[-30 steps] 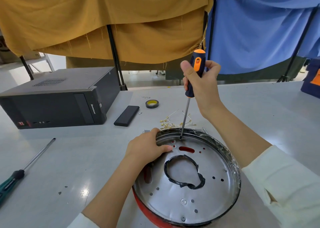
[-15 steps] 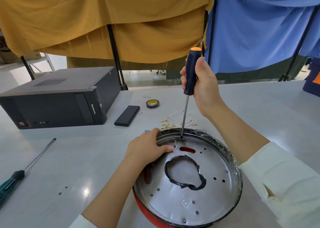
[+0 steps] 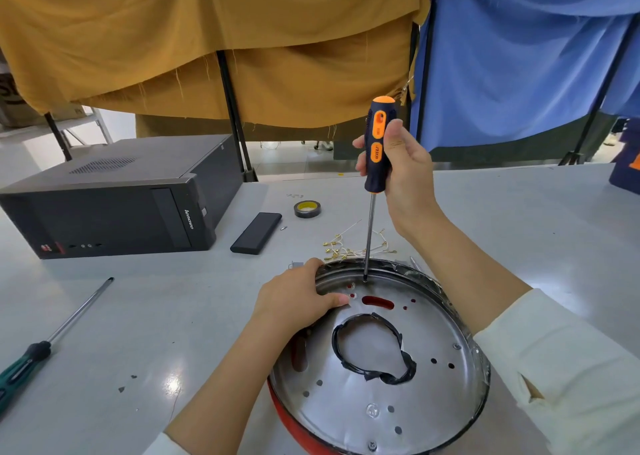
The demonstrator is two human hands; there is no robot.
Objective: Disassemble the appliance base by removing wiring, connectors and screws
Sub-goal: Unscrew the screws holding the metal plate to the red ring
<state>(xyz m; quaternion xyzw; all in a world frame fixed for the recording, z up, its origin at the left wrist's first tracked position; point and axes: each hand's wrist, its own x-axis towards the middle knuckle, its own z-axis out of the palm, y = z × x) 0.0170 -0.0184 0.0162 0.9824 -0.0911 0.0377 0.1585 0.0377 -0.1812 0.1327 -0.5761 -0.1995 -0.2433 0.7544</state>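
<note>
A person works on an appliance base (image 3: 433, 402), a round metal pan with a red underside, which sits at the near right of a grey table (image 3: 138, 316). The right hand (image 3: 403, 164) is wrapped around the black and orange handle of a screwdriver (image 3: 375, 150), held almost upright, its tip set on a screw (image 3: 364, 280) at the far inner edge of the base. The left hand (image 3: 298, 302) lies on the left rim, fingers pressed flat on the metal and thumb over the edge, steadying the base rather than pinching anything. Near the middle of the pan a loop of black tape (image 3: 374, 350) rings an irregular opening, and a red oval slot (image 3: 377, 303) shows just beyond it. Another screw (image 3: 372, 446) sits at the near edge and one more (image 3: 457, 346) at the right.

Just behind the base lies a tangle of pale wires with brass connectors (image 3: 349, 247). Farther back are a tape roll (image 3: 307, 209) and a flat black case (image 3: 256, 233). A black computer tower (image 3: 114, 198) lies on its side at the far left, and a second screwdriver (image 3: 45, 344) with a green handle lies at the near left. Mustard (image 3: 207, 39) and blue (image 3: 519, 56) cloths hang behind the table.
</note>
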